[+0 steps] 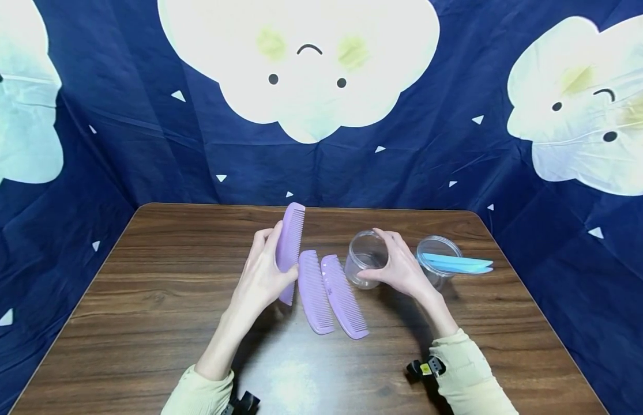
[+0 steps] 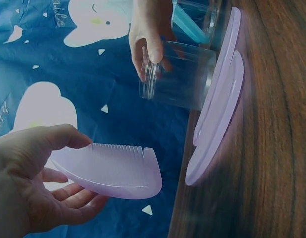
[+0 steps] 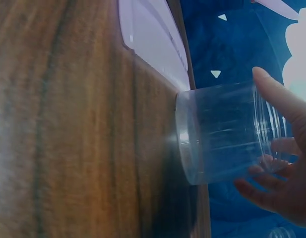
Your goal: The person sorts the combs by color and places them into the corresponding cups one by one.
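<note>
My left hand (image 1: 264,271) pinches a purple comb (image 1: 290,248) between thumb and fingers, its teeth toward the right. In the left wrist view that comb (image 2: 113,171) is lifted off the table. Two more purple combs lie side by side on the table: one (image 1: 315,291) nearest the held comb, the other (image 1: 344,297) beside the jar. My right hand (image 1: 401,262) grips the rim of a clear jar (image 1: 358,268), thumb on the near side and fingers on the far side. The right wrist view shows this jar (image 3: 222,136) upright on the table, with nothing inside.
Farther right stands a second clear jar (image 1: 437,245), with light blue combs or strips (image 1: 456,263) lying across its mouth. The wooden table (image 1: 170,276) ends at a back edge before a blue cloth backdrop (image 1: 145,115) printed with clouds.
</note>
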Motion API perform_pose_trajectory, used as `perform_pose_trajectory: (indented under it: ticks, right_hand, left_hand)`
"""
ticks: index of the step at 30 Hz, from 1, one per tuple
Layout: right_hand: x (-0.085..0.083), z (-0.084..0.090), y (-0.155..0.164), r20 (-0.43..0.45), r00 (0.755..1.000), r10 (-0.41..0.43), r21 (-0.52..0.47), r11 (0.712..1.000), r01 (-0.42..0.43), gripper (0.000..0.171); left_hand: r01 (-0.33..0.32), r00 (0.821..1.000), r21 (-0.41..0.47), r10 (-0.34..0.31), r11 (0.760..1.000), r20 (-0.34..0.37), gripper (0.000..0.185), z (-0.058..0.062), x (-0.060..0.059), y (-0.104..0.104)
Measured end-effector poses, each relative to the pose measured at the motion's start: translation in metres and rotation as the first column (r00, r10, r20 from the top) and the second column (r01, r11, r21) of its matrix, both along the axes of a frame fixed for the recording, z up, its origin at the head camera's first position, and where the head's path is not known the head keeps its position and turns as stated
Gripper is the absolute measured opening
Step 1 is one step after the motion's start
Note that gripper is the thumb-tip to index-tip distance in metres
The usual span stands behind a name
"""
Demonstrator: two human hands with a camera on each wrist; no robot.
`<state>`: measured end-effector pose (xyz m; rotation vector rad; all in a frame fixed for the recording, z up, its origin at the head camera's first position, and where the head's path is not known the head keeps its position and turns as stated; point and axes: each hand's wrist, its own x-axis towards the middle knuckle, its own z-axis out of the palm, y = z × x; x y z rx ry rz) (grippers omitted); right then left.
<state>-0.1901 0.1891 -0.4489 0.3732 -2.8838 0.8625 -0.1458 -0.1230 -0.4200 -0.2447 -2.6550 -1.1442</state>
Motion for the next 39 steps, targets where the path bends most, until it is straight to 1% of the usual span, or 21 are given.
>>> perform_pose_trajectory:
  ticks: [5,8,13,16,19,22,23,24,27,29,30,31,34,35,39]
  right_hand:
    - [0.003,-0.004,0.0,0.023,0.999,0.036,-0.081,0.996,-0.034,0.114]
    - [0.005,-0.006,0.002,0.034,0.997,0.065,-0.148,0.987,-0.059,0.113]
    - [0.006,-0.011,0.008,0.063,0.992,0.105,-0.222,0.971,-0.089,0.112]
    - [0.007,-0.014,0.011,0.089,0.987,0.136,-0.28,0.954,-0.106,0.11]
    - [0.008,-0.016,0.011,0.095,0.981,0.168,-0.336,0.933,-0.127,0.107]
    - [0.01,-0.018,0.01,0.089,0.978,0.189,-0.37,0.918,-0.144,0.104]
    - [0.011,-0.018,0.01,0.087,0.977,0.195,-0.382,0.912,-0.148,0.103]
    - [0.013,-0.014,0.007,0.091,0.976,0.2,-0.396,0.906,-0.148,0.102]
    - [0.014,-0.016,0.005,0.093,0.972,0.216,-0.424,0.892,-0.158,0.1]
    - [0.015,-0.018,0.005,0.094,0.97,0.225,-0.434,0.886,-0.163,0.099]
    - [0.015,-0.018,0.004,0.096,0.969,0.229,-0.438,0.884,-0.166,0.1]
    - [0.013,-0.023,0.005,0.096,0.968,0.233,-0.441,0.882,-0.168,0.1]
    - [0.013,-0.025,0.004,0.103,0.963,0.251,-0.459,0.87,-0.178,0.1]
    - [0.013,-0.026,0.004,0.109,0.96,0.257,-0.471,0.864,-0.178,0.101]
    - [0.014,-0.026,0.002,0.116,0.956,0.27,-0.488,0.853,-0.182,0.102]
  left_hand:
    - [0.008,1.0,0.024,-0.008,1.0,-0.014,0.094,0.003,0.0,0.003]
    - [0.018,0.999,0.045,-0.016,0.999,-0.031,0.094,0.005,0.0,0.005]
    - [0.039,0.997,0.076,-0.034,0.996,-0.067,0.093,0.008,-0.001,0.011]
    - [0.051,0.996,0.091,-0.044,0.994,-0.083,0.094,0.01,-0.002,0.016]
    - [0.075,0.993,0.116,-0.064,0.99,-0.095,0.094,0.012,-0.003,0.02]
    - [0.11,0.989,0.151,-0.093,0.982,-0.111,0.096,0.015,-0.003,0.025]
    - [0.125,0.987,0.167,-0.106,0.978,-0.121,0.095,0.016,-0.003,0.027]
    - [0.14,0.984,0.179,-0.117,0.974,-0.133,0.095,0.017,-0.003,0.029]
    - [0.18,0.975,0.211,-0.145,0.961,-0.17,0.095,0.021,-0.004,0.036]
    - [0.213,0.965,0.228,-0.169,0.95,-0.2,0.095,0.024,-0.005,0.042]
    - [0.229,0.96,0.231,-0.18,0.946,-0.216,0.095,0.025,-0.006,0.045]
    - [0.246,0.953,0.237,-0.191,0.94,-0.234,0.095,0.026,-0.006,0.048]
    - [0.298,0.933,0.254,-0.223,0.92,-0.283,0.096,0.03,-0.009,0.057]
    - [0.309,0.927,0.258,-0.23,0.915,-0.296,0.096,0.03,-0.009,0.06]
    - [0.352,0.908,0.273,-0.255,0.895,-0.333,0.097,0.032,-0.013,0.072]
